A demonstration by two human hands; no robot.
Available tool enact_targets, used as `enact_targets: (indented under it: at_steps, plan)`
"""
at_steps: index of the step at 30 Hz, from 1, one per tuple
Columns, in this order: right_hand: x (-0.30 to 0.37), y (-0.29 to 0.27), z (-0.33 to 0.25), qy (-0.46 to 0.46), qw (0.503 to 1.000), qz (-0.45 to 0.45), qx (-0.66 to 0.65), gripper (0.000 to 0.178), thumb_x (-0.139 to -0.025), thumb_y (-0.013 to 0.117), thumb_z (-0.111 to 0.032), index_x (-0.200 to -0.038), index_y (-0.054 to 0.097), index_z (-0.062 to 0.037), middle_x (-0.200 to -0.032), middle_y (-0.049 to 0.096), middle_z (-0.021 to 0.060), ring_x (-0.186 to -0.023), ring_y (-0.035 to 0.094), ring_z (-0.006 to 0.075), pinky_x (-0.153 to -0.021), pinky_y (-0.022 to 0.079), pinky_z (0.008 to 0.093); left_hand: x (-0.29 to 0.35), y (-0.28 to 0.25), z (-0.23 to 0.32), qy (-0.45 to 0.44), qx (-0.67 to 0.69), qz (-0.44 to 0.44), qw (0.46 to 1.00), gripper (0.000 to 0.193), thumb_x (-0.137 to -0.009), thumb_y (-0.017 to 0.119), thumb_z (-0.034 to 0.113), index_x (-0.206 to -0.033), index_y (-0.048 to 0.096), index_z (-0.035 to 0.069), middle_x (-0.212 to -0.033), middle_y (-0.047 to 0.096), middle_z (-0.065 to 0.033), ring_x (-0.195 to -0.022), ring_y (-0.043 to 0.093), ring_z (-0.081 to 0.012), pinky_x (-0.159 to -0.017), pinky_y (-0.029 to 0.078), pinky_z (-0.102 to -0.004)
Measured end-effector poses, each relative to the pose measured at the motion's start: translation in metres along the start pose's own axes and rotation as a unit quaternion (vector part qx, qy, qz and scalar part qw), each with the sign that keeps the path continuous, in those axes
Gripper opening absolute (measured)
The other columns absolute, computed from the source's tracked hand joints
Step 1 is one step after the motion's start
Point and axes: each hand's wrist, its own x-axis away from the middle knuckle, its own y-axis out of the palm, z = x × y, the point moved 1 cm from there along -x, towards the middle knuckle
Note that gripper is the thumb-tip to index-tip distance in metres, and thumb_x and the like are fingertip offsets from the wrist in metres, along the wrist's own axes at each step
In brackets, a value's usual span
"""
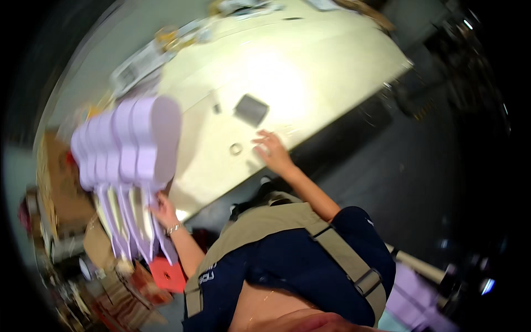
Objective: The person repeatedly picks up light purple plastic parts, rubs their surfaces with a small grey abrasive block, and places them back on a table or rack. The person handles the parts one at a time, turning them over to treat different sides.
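At the left edge of the table stands a row of several lavender, rounded panels (130, 141), joined side by side, with long narrow strips (149, 221) hanging below them. My left hand (163, 211), a metal watch or bracelet on its wrist, closes on the nearest strip; some of its fingers are hidden behind it. Over the table's near edge, my right hand (271, 150) is empty with its fingers spread. Just left of it lies a small ring (236, 149), perhaps a tape roll. A dark grey rectangular block (251, 110) rests slightly farther away.
The pale table (326, 61) stretches toward the far right. A small dark item (215, 105) lies left of the block. Papers and packets (138, 66) line its far left side. Cardboard boxes (69, 182) and a red piece (167, 274) are at lower left.
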Motion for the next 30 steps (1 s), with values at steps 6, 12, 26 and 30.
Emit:
enact_targets:
  at_steps: [6, 12, 26, 30]
  plan:
    - [0.062, -0.015, -0.007, 0.055, 0.986, 0.158, 0.017, 0.015, -0.076, 0.059, -0.011, -0.090, 0.062, -0.0079, -0.104, 0.055, 0.0089, -0.103, 0.048, 0.0268, -0.086, 0.041, 0.0355, 0.011, 0.036, -0.043, 0.002, -0.029, 0.131, 0.991, 0.072, -0.068, 0.073, 0.024, -0.122, 0.035, -0.005, -0.124, 0.044, -0.0161, -0.113, 0.044, -0.0293, -0.097, 0.039, -0.0389]
    - [0.149, -0.004, -0.026, 0.118, 0.942, 0.311, 0.034, 0.005, -0.076, 0.058, -0.011, -0.079, 0.061, -0.0079, -0.090, 0.060, 0.0061, -0.093, 0.052, 0.0254, -0.081, 0.041, 0.0356, 0.072, 0.044, -0.132, -0.242, -0.200, 0.116, 0.942, 0.053, -0.075, 0.067, 0.022, -0.116, 0.039, 0.002, -0.116, 0.049, -0.0172, -0.115, 0.043, -0.0294, -0.096, 0.040, -0.0422]
    - [0.408, 0.031, -0.037, 0.530, 0.772, 0.351, 0.020, 0.013, -0.080, 0.051, -0.019, -0.082, 0.061, -0.0114, -0.085, 0.062, 0.0083, -0.082, 0.058, 0.0274, -0.071, 0.046, 0.0381, 0.155, -0.013, -0.223, -0.598, -0.350, 0.246, 0.678, 0.027, -0.076, 0.066, 0.014, -0.093, 0.056, -0.004, -0.104, 0.058, -0.0171, -0.100, 0.055, -0.0264, -0.093, 0.041, -0.0427]
    - [0.538, 0.114, 0.004, 0.618, 0.579, 0.488, -0.211, 0.015, -0.076, 0.058, -0.013, -0.090, 0.059, -0.0089, -0.083, 0.062, 0.0058, -0.073, 0.061, 0.0194, -0.061, 0.047, 0.0339, 0.178, -0.017, -0.244, -0.618, -0.404, 0.248, 0.627, 0.026, -0.078, 0.063, 0.018, -0.092, 0.057, -0.004, -0.099, 0.060, -0.0172, -0.096, 0.057, -0.0275, -0.090, 0.044, -0.0431]
